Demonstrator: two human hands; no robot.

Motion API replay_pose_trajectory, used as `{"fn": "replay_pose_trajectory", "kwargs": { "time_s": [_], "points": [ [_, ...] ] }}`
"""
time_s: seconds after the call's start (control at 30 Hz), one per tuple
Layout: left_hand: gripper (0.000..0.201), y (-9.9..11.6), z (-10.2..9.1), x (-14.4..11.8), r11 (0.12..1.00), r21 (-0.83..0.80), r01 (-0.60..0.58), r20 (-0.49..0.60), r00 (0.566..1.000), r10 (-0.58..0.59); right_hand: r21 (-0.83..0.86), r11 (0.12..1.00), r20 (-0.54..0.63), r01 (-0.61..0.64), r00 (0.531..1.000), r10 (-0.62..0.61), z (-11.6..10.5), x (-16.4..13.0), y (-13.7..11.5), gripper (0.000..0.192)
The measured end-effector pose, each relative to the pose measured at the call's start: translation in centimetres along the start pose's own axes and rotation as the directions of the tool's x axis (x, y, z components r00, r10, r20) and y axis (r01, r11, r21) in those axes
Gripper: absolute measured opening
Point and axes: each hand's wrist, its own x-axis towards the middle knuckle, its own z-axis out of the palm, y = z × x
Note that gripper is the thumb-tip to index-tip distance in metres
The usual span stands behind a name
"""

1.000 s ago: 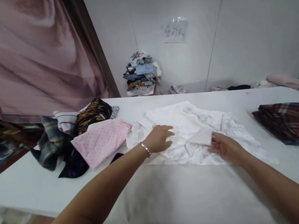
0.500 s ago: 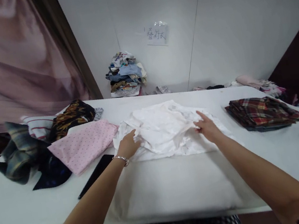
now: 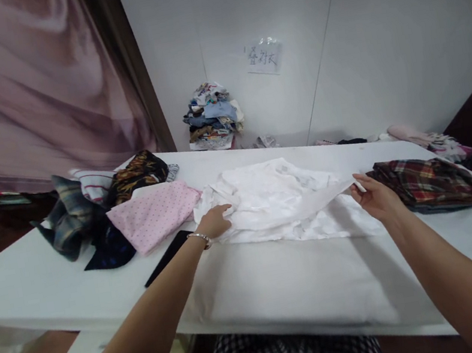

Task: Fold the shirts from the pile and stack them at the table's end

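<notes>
White table (image 3: 97, 268) against a pale wall, mauve curtain (image 3: 20, 93) at left, paper sign (image 3: 263, 57) taped up, clothes heap (image 3: 212, 114) below it at the table's far edge. Left side of table: pink dotted cloth (image 3: 153, 212), grey plaid cloth (image 3: 68, 221), striped and dark patterned pieces behind them. Black flat thing (image 3: 168, 256) lies just beside the left wrist, partly under the pink cloth's near corner. Red plaid stack (image 3: 433, 181) at right, close to the right hand. More garments far right along the wall. White shirt (image 3: 272, 200) spread mid-table, between both hands. Left hand (image 3: 215, 221), bracelet on wrist, rests fingers loosely curled on the shirt's left edge, pressing it down. Right hand (image 3: 374, 198) pinches a shirt flap between thumb and fingers, flap lifted off the table and stretched taut to the right.
</notes>
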Motion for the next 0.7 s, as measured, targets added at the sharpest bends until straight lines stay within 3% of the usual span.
{"fn": "replay_pose_trajectory", "kwargs": {
  "time_s": [0.2, 0.33, 0.37, 0.43, 0.5, 0.57, 0.7],
  "points": [
    [0.068, 0.0, -0.1, -1.9, 0.995, 0.098, -0.014, 0.053, 0.999, 0.009, -0.158, 0.983, 0.064, -0.097, 0.992, 0.108, 1.4, 0.0, -1.2, 0.018],
    [0.052, -0.2, 0.1, -2.2, 0.995, 0.094, 0.035, -0.006, 0.999, -0.035, -0.118, 0.983, 0.100, 0.142, 0.986, -0.130, 0.6, -0.4, -3.1, 0.022],
    [0.049, -0.3, 0.2, -2.2, 0.994, 0.093, 0.052, -0.021, 0.998, -0.051, -0.141, 0.975, 0.098, 0.171, 0.983, -0.158, -0.1, -0.6, -3.2, 0.024],
    [0.045, -0.8, 0.5, -2.4, 0.992, 0.091, 0.086, -0.046, 0.996, -0.082, -0.280, 0.953, 0.060, 0.114, 0.993, -0.101, -1.9, -1.3, -2.5, 0.023],
    [0.044, -1.3, 0.8, -2.6, 0.990, 0.088, 0.111, -0.063, 0.992, -0.106, -0.487, 0.873, -0.007, -0.018, 1.000, 0.016, -3.8, -2.1, -0.7, 0.022],
    [0.046, -1.7, 1.0, -2.8, 0.990, 0.061, 0.129, -0.083, 0.989, -0.124, -0.677, 0.731, -0.057, -0.086, 0.996, 0.063, -5.4, -2.6, 1.3, 0.024],
    [0.051, -2.1, 1.1, -3.6, 0.993, 0.021, 0.117, -0.154, 0.982, -0.113, -0.905, 0.421, 0.015, 0.062, 0.993, -0.115, -7.0, -3.1, 4.2, 0.033]
  ]
}}
